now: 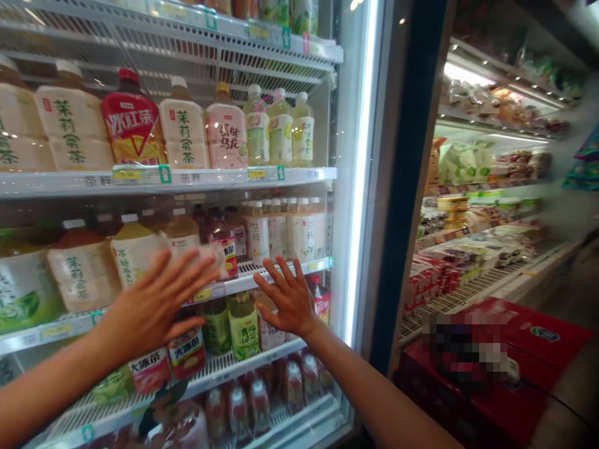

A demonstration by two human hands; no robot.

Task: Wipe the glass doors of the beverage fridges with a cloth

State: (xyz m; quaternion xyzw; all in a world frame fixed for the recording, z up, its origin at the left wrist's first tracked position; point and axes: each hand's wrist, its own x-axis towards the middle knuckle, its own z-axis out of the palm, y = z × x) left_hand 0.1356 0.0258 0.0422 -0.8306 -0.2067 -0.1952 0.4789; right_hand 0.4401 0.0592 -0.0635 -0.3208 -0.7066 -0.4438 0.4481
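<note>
Both hands are raised before a glass-fronted drinks cooler. My left hand (161,299) has its fingers stretched out, in front of the middle shelves, and holds nothing. My right hand (287,299) is spread wide beside it, also with nothing in it; whether either palm touches the glass I cannot tell. Behind the left hand stand a jasmine tea bottle (84,268) and a small red-labelled tea bottle (223,240). White-labelled bottles (302,231) stand above the right hand. Below it are a green tea bottle (244,327) and a partly covered pink-labelled bottle (271,327).
Large tea bottles, one a red-labelled bottle (132,121), line the shelf above. Small capped bottles (259,399) fill the bottom. A lit frame (362,174) edges the cooler. To the right are an open chilled display (477,249) and a red box (505,386) with a pixelated item on top.
</note>
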